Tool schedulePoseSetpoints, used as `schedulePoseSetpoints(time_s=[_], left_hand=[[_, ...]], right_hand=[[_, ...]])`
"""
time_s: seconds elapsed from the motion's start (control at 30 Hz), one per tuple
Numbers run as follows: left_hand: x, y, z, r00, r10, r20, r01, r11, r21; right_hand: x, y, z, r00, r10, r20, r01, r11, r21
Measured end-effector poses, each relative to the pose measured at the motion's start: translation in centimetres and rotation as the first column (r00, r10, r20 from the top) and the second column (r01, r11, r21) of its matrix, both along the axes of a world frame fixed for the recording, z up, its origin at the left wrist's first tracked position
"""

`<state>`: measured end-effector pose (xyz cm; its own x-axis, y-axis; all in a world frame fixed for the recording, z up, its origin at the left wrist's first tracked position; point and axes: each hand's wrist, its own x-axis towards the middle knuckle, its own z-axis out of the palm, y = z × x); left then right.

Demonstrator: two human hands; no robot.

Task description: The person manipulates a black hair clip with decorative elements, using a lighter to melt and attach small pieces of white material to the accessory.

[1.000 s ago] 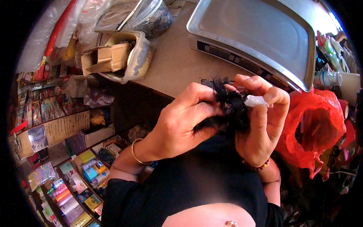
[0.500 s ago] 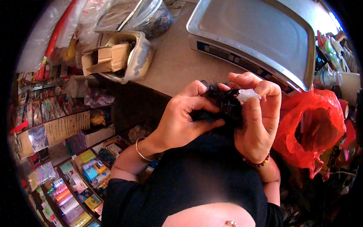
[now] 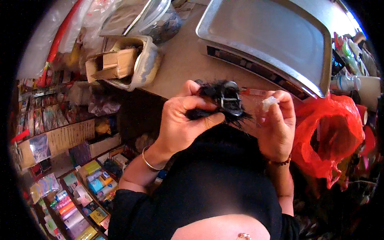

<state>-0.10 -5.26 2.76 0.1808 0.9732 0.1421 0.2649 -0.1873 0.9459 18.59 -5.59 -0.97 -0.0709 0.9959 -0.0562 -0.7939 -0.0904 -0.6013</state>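
Observation:
My left hand (image 3: 180, 114) is closed round a black furry hair claw clip (image 3: 231, 100). Its shiny curved plastic part faces up, and dark fuzz sticks out around the edges. To the right of it, and apart from it, my right hand (image 3: 280, 128) pinches a small crumpled piece of whitish clear plastic (image 3: 269, 105) between thumb and fingers. Both hands are in front of my black top, close to the table's near edge.
A scale with a metal tray (image 3: 264, 36) stands on the table (image 3: 180, 68). At left is a plastic tub (image 3: 148, 64) holding a cardboard box (image 3: 118, 64). A red plastic bag (image 3: 300, 148) hangs at right. Shelves of packaged goods (image 3: 76, 216) fill the lower left.
My right hand has drawn away from the hair clip with the whitish plastic in its fingers. The clip has turned in my left hand, so its shiny part now shows.

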Motion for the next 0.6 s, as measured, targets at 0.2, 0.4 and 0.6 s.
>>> schedulePoseSetpoints(time_s=[0.2,0.4,0.6], left_hand=[[-0.6,-0.2,-0.4,0.973,0.148,0.177,-0.135,0.987,-0.083],[-1.3,0.2,-0.5,0.770,0.390,0.505,-0.205,0.900,-0.384],[-3.1,1.0,-1.1,0.611,0.470,0.637,-0.309,0.882,-0.355]], right_hand=[[-0.4,-0.1,-0.6,0.994,0.026,-0.109,-0.035,0.996,-0.081],[-0.2,0.1,0.1,0.997,-0.035,0.067,0.037,0.999,-0.026],[2.1,4.2,0.0,0.487,-0.552,0.677,0.391,0.831,0.396]])
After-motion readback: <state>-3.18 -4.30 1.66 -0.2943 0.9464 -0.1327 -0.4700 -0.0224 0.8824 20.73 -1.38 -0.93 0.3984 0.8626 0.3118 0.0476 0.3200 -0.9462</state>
